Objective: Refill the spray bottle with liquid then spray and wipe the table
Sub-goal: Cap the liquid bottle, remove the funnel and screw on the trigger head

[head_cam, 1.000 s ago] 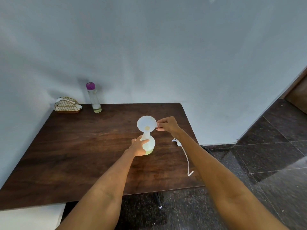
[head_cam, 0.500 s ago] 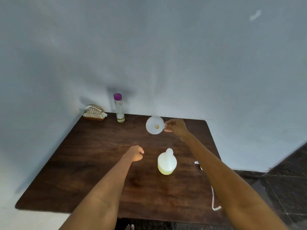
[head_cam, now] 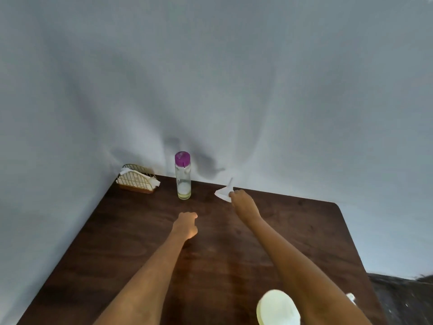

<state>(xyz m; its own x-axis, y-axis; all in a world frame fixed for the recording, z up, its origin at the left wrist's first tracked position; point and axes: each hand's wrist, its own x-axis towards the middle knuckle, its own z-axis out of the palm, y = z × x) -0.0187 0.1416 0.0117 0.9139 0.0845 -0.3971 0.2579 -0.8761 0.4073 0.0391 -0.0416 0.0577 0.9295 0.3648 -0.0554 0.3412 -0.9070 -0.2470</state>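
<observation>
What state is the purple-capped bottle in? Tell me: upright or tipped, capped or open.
Upright and capped: the clear bottle stands on the table, purple cap on top.

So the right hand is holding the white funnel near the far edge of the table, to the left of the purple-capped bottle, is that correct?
Not quite. In the head view the right hand does hold the white funnel near the far edge of the table, but it is to the right of the purple-capped bottle, not the left.
</observation>
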